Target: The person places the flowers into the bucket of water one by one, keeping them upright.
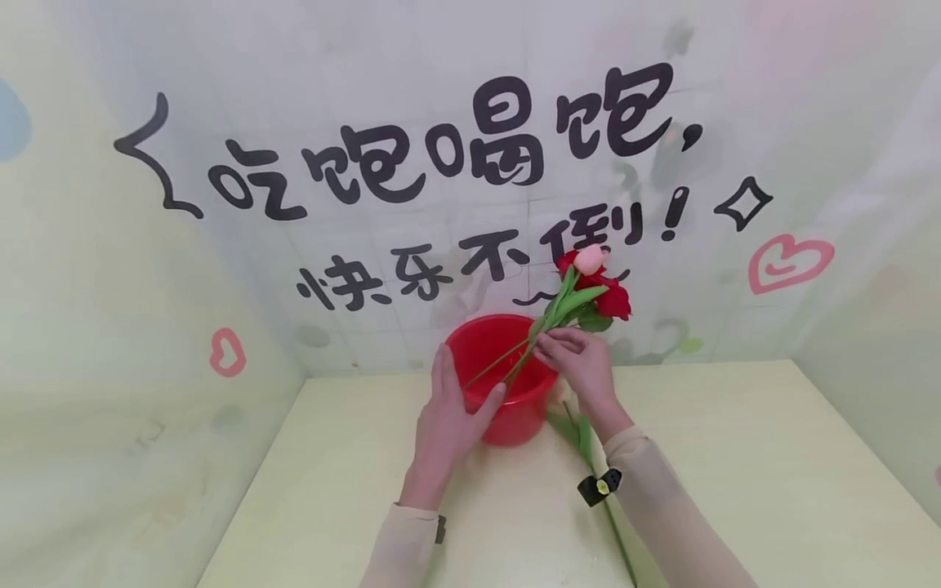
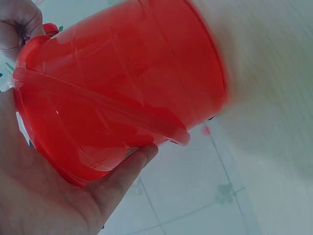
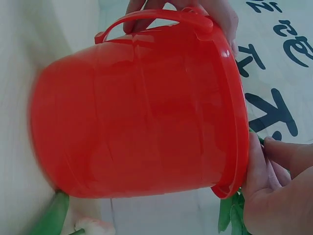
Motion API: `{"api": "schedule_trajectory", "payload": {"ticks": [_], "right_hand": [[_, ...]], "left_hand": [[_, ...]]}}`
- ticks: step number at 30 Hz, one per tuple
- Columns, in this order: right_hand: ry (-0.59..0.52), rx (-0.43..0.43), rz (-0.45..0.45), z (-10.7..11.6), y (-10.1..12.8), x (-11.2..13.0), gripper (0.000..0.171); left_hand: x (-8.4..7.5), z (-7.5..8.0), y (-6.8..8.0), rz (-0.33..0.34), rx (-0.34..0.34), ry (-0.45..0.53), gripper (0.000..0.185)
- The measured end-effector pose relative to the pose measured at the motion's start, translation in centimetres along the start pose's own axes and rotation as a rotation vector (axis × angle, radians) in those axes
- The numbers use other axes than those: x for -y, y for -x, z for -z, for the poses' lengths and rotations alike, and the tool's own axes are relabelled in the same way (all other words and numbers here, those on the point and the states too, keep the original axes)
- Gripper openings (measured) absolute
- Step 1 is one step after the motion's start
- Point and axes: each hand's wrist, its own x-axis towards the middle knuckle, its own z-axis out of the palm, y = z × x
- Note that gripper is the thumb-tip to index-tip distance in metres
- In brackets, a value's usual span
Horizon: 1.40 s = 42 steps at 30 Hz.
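Observation:
A red plastic bucket (image 1: pixel 515 426) stands on the table against the back wall, its handle (image 3: pixel 161 17) folded down along the side. My left hand (image 1: pixel 454 412) grips it at the left, thumb at the rim and fingers along the outside wall. Over the bucket's right rim, my right hand (image 1: pixel 584 367) pinches the stems of a few flowers. Among them are a pink tulip (image 1: pixel 590 259) and red roses (image 1: pixel 613 302), blooms up and to the right. Their green stems (image 1: pixel 520 359) slant down to the left into the bucket's mouth.
Another pale pink tulip (image 3: pixel 95 227) lies on the table (image 1: pixel 353 474) at the bucket's right, its stem (image 1: pixel 620 539) running toward me under the right forearm. A printed back wall (image 1: pixel 412 49) stands close behind the bucket, with side walls left and right.

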Motion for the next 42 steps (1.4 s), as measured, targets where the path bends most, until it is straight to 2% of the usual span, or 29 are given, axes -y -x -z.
{"api": "schedule_trajectory", "payload": {"ticks": [5,14,20,28,33,42], "right_hand": [[0.014,0.009,-0.02,-0.06,0.14,-0.12,0.035],[-0.057,0.028,-0.08,0.05,0.27,0.32,0.037],[-0.024,0.057,-0.13,0.36,0.36,0.32,0.038],[0.053,0.124,-0.106,0.67,-0.04,0.72,0.04],[0.03,0.116,-0.137,0.64,0.09,0.56,0.041],[0.014,0.123,-0.142,0.71,0.19,0.75,0.041]], "left_hand": [[-0.12,-0.07,0.07,0.001,-0.004,-0.003,0.117],[-0.11,-0.05,0.17,0.002,-0.014,0.015,0.117],[0.22,-0.28,0.43,0.003,-0.009,0.012,0.118],[0.16,-0.34,0.28,-0.002,-0.02,0.006,0.116],[0.18,-0.33,0.37,0.004,-0.022,0.01,0.117],[0.11,-0.38,0.22,-0.015,-0.033,0.02,0.116]]}}
